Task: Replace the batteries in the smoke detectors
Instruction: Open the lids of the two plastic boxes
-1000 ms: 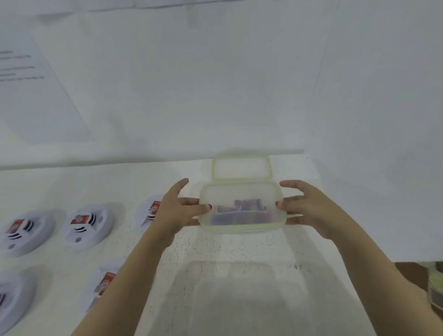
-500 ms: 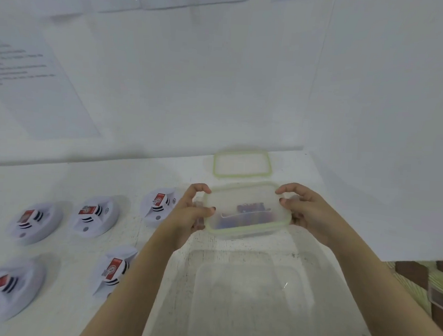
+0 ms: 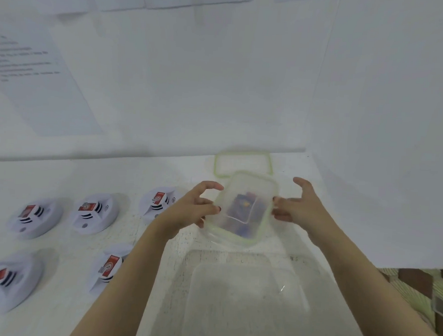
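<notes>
Smoke detectors (image 3: 95, 212) are laid out on the white table (image 3: 61, 175), left of the hands. Blurred batteries (image 3: 239, 207) are seen inside a tilted green-rimmed container (image 3: 253, 185), pinched at its side edges by the left hand (image 3: 195, 207) and right hand (image 3: 300, 208).

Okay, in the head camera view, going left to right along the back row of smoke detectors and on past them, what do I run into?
First smoke detector → second smoke detector → third smoke detector → left hand → small clear container → right hand.
</notes>
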A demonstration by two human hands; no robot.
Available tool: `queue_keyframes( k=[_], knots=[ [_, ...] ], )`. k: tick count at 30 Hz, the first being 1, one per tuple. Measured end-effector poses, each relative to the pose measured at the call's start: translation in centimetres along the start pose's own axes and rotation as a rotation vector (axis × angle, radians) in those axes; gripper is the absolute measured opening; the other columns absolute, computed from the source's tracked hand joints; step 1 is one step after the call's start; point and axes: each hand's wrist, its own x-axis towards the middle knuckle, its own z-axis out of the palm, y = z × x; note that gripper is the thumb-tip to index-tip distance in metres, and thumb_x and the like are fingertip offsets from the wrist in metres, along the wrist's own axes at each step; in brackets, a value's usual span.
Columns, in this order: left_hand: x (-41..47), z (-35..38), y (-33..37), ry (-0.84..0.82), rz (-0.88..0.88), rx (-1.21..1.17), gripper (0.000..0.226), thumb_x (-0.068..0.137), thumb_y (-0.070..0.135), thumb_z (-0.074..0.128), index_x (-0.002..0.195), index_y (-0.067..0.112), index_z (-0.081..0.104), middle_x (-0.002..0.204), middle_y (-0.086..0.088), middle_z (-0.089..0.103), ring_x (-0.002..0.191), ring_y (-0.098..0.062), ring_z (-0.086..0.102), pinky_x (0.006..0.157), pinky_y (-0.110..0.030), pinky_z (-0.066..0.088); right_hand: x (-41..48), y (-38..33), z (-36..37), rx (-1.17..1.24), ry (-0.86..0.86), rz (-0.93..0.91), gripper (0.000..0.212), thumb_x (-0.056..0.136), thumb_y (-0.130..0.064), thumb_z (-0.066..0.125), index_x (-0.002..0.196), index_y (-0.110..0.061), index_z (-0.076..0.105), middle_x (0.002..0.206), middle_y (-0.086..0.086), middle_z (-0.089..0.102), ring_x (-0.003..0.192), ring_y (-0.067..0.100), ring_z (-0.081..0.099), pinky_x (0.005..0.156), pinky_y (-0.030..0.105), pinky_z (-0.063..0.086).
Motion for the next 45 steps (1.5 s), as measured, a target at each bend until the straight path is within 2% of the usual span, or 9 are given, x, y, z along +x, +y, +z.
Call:
queue_keyframes(
  k=[4,8,17,29,34,37,40,42,45],
  knots=[
    [0.3,1.2,-0.2,-0.081,0.003,-0.043,0.042,0.083,0.01,0.059,0.119,0.032,0.057,0.089,-0.009,0.057,0.078,-0.018,0.058,0.074,-0.029,0.051,0.6,0.1,1.4,-0.039,-0.056,-0.026,0.075,0.084,-0.011,0.067,0.144,-0.028,0.024,0.122,0.005,0.055,0.105,0.023,0.059,0.082,0.034,0.049],
    [0.6,2.0,-0.8,-0.06,0.029,-0.214,0.038,0.075,0.016,0.06,0.112,0.025,0.064,0.095,-0.015,0.055,0.092,-0.026,0.056,0.088,-0.038,0.047,1.5,-0.2,0.9,0.042,-0.134,0.062,0.07,0.081,-0.001,0.067,0.138,-0.022,0.033,0.111,0.013,0.063,0.093,0.027,0.065,0.079,0.036,0.051],
    [2.1,2.7,-1.0,-0.087,-0.061,-0.494,0.028,0.076,-0.005,0.055,0.083,0.023,0.051,0.078,-0.001,0.057,0.062,-0.017,0.054,0.054,-0.025,0.044,3.3,0.1,0.1,0.322,-0.295,0.214,0.069,0.079,0.015,0.057,0.131,-0.023,0.036,0.095,0.01,0.065,0.078,0.027,0.063,0.062,0.036,0.051],
    [2.2,2.9,-1.4,0.081,-0.017,-0.462,0.025,0.067,0.006,0.067,0.072,0.03,0.066,0.083,-0.012,0.048,0.068,-0.021,0.047,0.056,-0.028,0.032,3.7,0.7,-0.1,0.321,-0.351,0.201,0.058,0.082,0.009,0.061,0.122,-0.023,0.033,0.099,0.009,0.065,0.082,0.027,0.063,0.078,0.042,0.049],
    [2.3,3.5,-1.3,0.114,0.012,-0.449,0.031,0.072,0.001,0.069,0.078,0.031,0.068,0.079,-0.013,0.041,0.064,-0.019,0.036,0.054,-0.026,0.029,3.6,0.7,0.0,0.2,-0.156,0.029,0.054,0.086,-0.006,0.066,0.116,-0.028,0.026,0.094,0.014,0.058,0.081,0.024,0.06,0.076,0.03,0.048],
    [2.1,3.9,-1.4,0.118,0.024,-0.447,0.032,0.073,0.004,0.069,0.078,0.036,0.07,0.097,-0.012,0.04,0.075,-0.025,0.038,0.062,-0.029,0.034,3.1,0.8,-0.2,0.05,-0.143,-0.038,0.065,0.085,-0.016,0.068,0.128,-0.033,0.023,0.086,0.011,0.051,0.077,0.021,0.055,0.074,0.028,0.046],
    [2.0,4.0,-1.5,0.149,0.037,-0.382,0.034,0.066,0.015,0.07,0.088,0.04,0.072,0.091,-0.012,0.049,0.086,-0.031,0.046,0.077,-0.038,0.043,1.9,0.6,-0.8,-0.078,-0.136,-0.114,0.076,0.083,-0.02,0.071,0.136,-0.041,0.021,0.075,0.004,0.041,0.066,0.014,0.047,0.058,0.015,0.043],
    [2.1,3.6,-1.3,0.158,0.054,-0.265,0.05,0.061,0.021,0.073,0.104,0.047,0.068,0.118,-0.006,0.057,0.107,-0.032,0.056,0.099,-0.043,0.045,1.0,0.4,-1.5,-0.143,-0.24,-0.106,0.073,0.082,-0.018,0.072,0.134,-0.047,0.028,0.082,0.008,0.047,0.067,0.017,0.052,0.055,0.016,0.047],
    [2.9,2.6,-0.8,0.149,0.086,-0.127,0.065,0.06,0.027,0.071,0.12,0.05,0.059,0.14,0.012,0.047,0.133,-0.021,0.044,0.112,-0.042,0.033,0.0,0.2,-2.6,-0.192,-0.416,-0.072,0.055,0.084,-0.014,0.07,0.126,-0.044,0.05,0.095,0.007,0.051,0.068,0.022,0.055,0.063,0.024,0.053]
  ],
)
